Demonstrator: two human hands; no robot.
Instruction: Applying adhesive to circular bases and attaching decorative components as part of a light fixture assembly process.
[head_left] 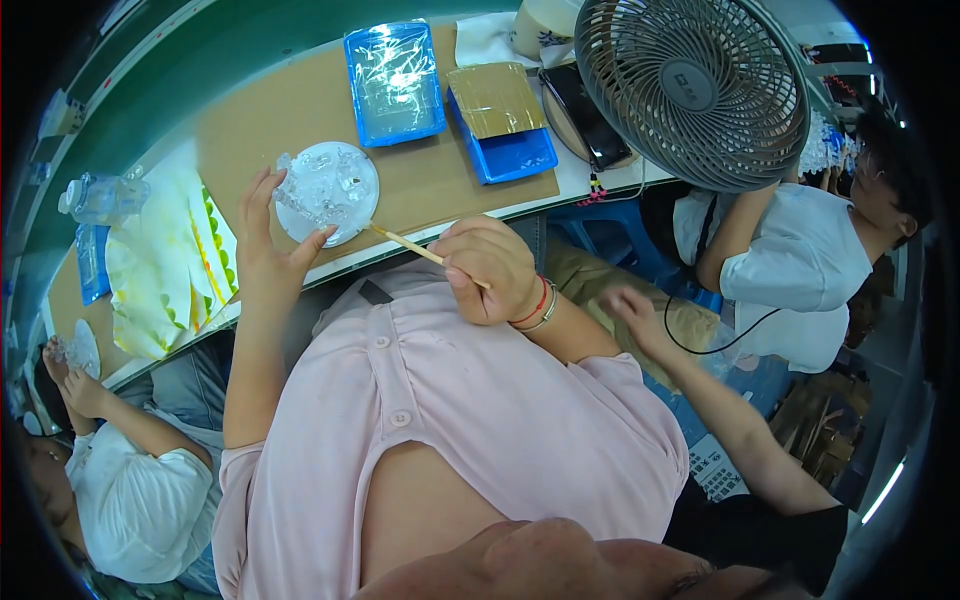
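Observation:
A round white plate (pixel 364 200) lies near the table's front edge, with several clear, shiny pieces (pixel 325 190) heaped on it. My left hand (pixel 268 225) is at its left side, thumb and fingers spread apart along the rim; the fingertips come close to the clear pieces, and I cannot tell whether they touch one. In my closed right hand (pixel 490 265) is a thin pale wooden stick (pixel 412 244). It slants toward the plate's lower right rim, its darker tip at the edge. A red string and a bracelet circle my right wrist.
Beyond the plate are a blue tray (pixel 350 90) with clear wrapping and a blue box (pixel 520 158) under cardboard. A grey fan (pixel 690 85) and dark phone (pixel 582 115) stand right. Left are a patterned sheet (pixel 155 260) and clear bottle (pixel 105 198). Other people sit on both sides.

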